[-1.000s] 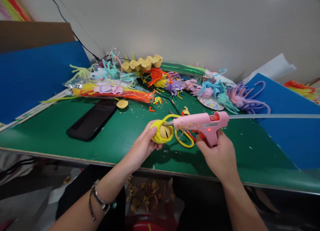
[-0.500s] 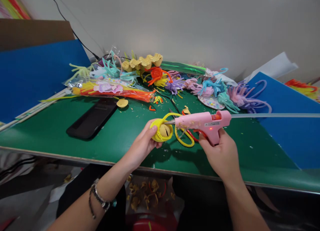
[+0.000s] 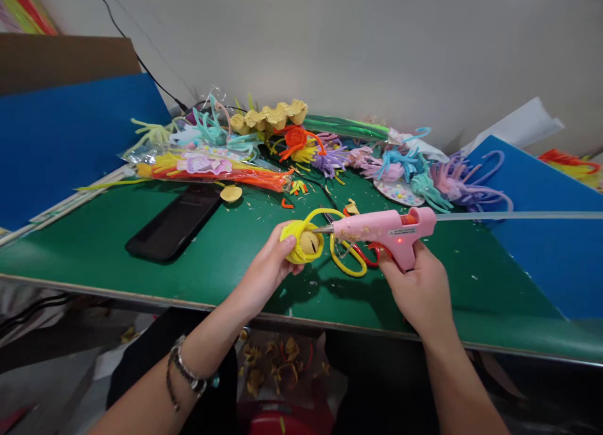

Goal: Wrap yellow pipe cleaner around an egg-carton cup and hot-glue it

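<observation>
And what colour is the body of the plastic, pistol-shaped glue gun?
The plastic glue gun's body is light pink, best seen in the head view.

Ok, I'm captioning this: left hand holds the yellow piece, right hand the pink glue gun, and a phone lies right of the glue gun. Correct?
Not quite: in the head view the phone lies left of the pink glue gun, which the right hand holds; the left hand holds the yellow piece.

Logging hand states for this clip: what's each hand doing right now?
Left hand: closed, holding the yellow piece.
Right hand: closed, holding the pink glue gun.
</observation>
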